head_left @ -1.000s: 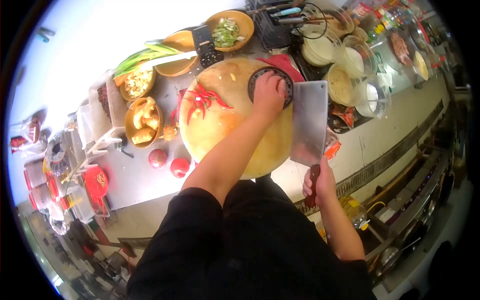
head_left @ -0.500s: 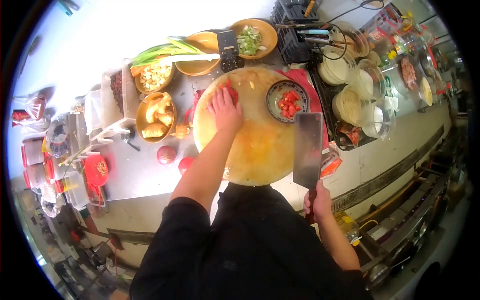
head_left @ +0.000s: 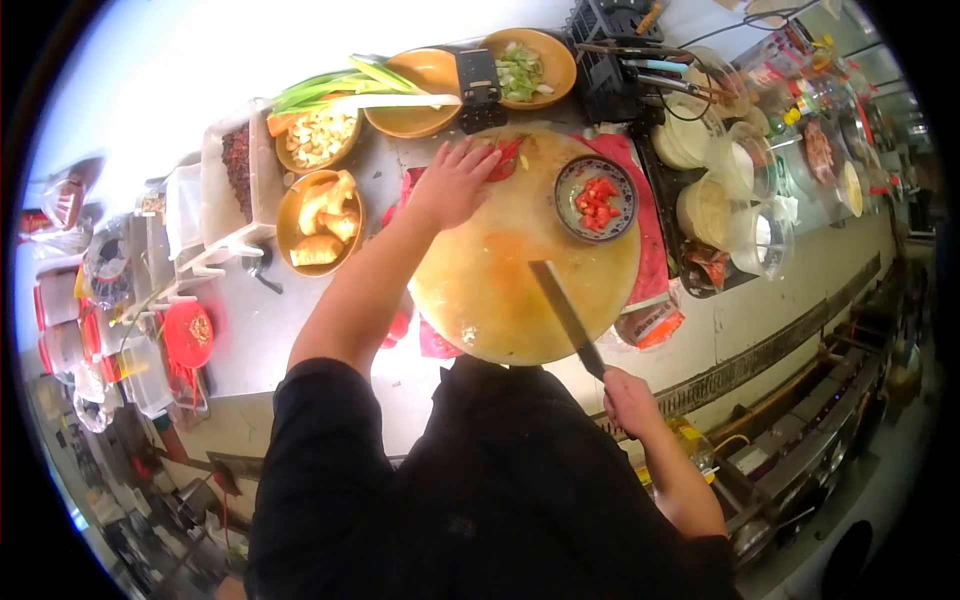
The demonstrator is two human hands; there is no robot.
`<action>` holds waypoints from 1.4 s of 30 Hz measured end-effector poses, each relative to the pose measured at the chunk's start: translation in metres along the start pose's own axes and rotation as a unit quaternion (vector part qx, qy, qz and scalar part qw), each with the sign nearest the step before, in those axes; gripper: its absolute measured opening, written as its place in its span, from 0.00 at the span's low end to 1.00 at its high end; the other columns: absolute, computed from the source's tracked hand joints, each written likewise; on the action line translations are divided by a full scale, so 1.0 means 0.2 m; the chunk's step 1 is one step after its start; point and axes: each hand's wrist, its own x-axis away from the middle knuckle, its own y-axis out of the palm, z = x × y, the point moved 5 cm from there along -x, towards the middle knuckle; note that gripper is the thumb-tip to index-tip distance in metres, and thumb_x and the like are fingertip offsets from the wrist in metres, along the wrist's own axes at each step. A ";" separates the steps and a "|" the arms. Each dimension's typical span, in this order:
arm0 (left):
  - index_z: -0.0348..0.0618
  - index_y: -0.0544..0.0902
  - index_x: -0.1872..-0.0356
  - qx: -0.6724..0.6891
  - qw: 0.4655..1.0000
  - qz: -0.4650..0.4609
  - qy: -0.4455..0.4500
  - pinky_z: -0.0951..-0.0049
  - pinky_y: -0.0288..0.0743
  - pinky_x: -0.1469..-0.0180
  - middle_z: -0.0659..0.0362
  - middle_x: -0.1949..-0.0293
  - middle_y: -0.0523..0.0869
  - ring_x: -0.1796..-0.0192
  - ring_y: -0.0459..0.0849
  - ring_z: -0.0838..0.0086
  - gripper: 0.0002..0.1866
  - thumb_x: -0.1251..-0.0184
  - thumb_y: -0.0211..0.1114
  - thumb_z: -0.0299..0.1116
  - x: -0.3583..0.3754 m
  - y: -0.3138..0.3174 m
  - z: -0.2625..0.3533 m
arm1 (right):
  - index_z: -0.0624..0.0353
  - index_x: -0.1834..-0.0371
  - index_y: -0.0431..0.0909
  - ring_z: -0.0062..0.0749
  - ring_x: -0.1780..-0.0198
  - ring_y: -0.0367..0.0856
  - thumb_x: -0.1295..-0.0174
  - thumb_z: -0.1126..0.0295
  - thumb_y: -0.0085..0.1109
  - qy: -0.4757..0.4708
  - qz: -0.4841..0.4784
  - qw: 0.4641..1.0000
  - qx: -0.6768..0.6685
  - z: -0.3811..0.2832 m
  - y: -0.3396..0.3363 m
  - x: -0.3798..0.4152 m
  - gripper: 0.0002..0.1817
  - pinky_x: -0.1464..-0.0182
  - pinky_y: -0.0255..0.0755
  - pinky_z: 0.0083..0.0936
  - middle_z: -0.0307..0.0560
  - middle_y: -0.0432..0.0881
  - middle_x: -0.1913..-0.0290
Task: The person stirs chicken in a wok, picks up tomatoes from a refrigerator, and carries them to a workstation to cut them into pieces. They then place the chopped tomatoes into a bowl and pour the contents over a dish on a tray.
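My left hand (head_left: 455, 185) lies at the upper left edge of the round chopping board (head_left: 490, 300), fingers stretched out beside red pepper pieces (head_left: 505, 160). Whether the fingertips touch the pieces is not clear. My right hand (head_left: 632, 402) grips the handle of a cleaver (head_left: 565, 312), whose blade is seen nearly edge-on above the lower right part of the board. A patterned bowl (head_left: 628, 222) with chopped red pieces (head_left: 597, 203) stands on the board's right side. An orange stain marks the middle of the board.
Behind the board are bowls of chopped greens (head_left: 520, 72) and garlic (head_left: 320, 136), with long green onions (head_left: 350, 88) across them. A bowl of ginger (head_left: 327, 220) stands left. Clear tubs (head_left: 686, 132) crowd a black tray at the right. A red cloth (head_left: 650, 240) shows beneath the board.
The cleaver has swung left over the board and turned from its flat side to nearly edge-on. My left hand has shifted left, uncovering more of the red pepper pieces.
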 end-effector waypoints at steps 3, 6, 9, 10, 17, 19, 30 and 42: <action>0.49 0.67 0.30 0.066 0.995 0.052 -0.057 0.54 0.57 0.26 0.51 0.30 0.68 0.26 0.61 0.56 0.30 0.34 0.60 0.34 0.16 -0.13 0.04 | 0.60 0.68 0.74 0.25 0.85 0.69 0.26 0.54 0.44 -0.062 -0.081 0.993 0.056 -0.05 0.08 -0.10 0.21 0.79 0.66 0.25 0.40 0.72 0.84; 0.45 0.72 0.35 0.115 0.970 0.138 -0.162 0.56 0.65 0.31 0.48 0.34 0.73 0.32 0.70 0.53 0.25 0.35 0.61 0.33 0.50 -0.25 0.00 | 0.59 0.68 0.73 0.25 0.86 0.67 0.25 0.51 0.44 0.024 -0.145 0.988 0.036 -0.12 0.21 -0.21 0.22 0.81 0.63 0.25 0.40 0.71 0.84; 0.41 0.75 0.41 0.197 0.904 0.130 -0.356 0.58 0.69 0.36 0.46 0.39 0.77 0.40 0.77 0.51 0.22 0.36 0.63 0.33 0.88 -0.34 -0.05 | 0.56 0.73 0.67 0.26 0.90 0.63 0.25 0.48 0.42 0.049 -0.171 0.983 -0.052 -0.18 0.32 -0.33 0.24 0.87 0.57 0.25 0.41 0.67 0.87; 0.40 0.76 0.42 0.209 0.887 0.110 -0.398 0.59 0.70 0.37 0.46 0.40 0.77 0.42 0.77 0.51 0.21 0.36 0.64 0.33 1.01 -0.31 -0.04 | 0.55 0.76 0.65 0.27 0.92 0.62 0.25 0.48 0.41 0.048 -0.161 0.982 -0.086 -0.20 0.34 -0.35 0.26 0.89 0.57 0.25 0.41 0.65 0.89; 0.42 0.71 0.39 0.158 0.905 0.000 -0.395 0.55 0.72 0.39 0.44 0.43 0.76 0.41 0.76 0.48 0.30 0.44 0.68 0.32 1.35 -0.10 0.28 | 0.54 0.73 0.65 0.26 0.93 0.61 0.25 0.46 0.41 0.025 -0.012 0.988 -0.154 -0.14 0.15 -0.35 0.25 0.90 0.56 0.25 0.40 0.64 0.89; 0.42 0.70 0.38 0.162 0.893 -0.020 -0.420 0.54 0.73 0.40 0.43 0.43 0.76 0.42 0.76 0.47 0.31 0.45 0.69 0.32 1.35 -0.10 0.29 | 0.55 0.72 0.67 0.26 0.92 0.61 0.25 0.49 0.42 0.007 -0.011 0.995 -0.103 -0.15 0.10 -0.31 0.23 0.89 0.56 0.25 0.39 0.65 0.88; 0.38 0.71 0.42 0.896 0.204 -0.027 -0.393 0.79 0.67 0.78 0.50 0.60 0.82 0.72 0.81 0.67 0.28 0.35 0.48 0.48 0.85 0.02 0.51 | 0.61 0.58 0.76 0.18 0.88 0.62 0.24 0.57 0.44 -0.137 -0.011 0.990 -0.013 -0.09 0.15 -0.16 0.17 0.85 0.58 0.18 0.35 0.65 0.86; 0.40 0.59 0.30 0.563 0.756 -0.046 -0.331 0.66 0.78 0.49 0.44 0.44 0.77 0.49 0.83 0.58 0.38 0.36 0.68 0.40 0.52 0.07 0.67 | 0.64 0.39 0.76 0.44 0.44 0.82 0.28 0.58 0.49 -0.074 0.010 0.995 0.061 -0.17 0.06 -0.05 0.23 0.41 0.71 0.30 0.61 0.84 0.48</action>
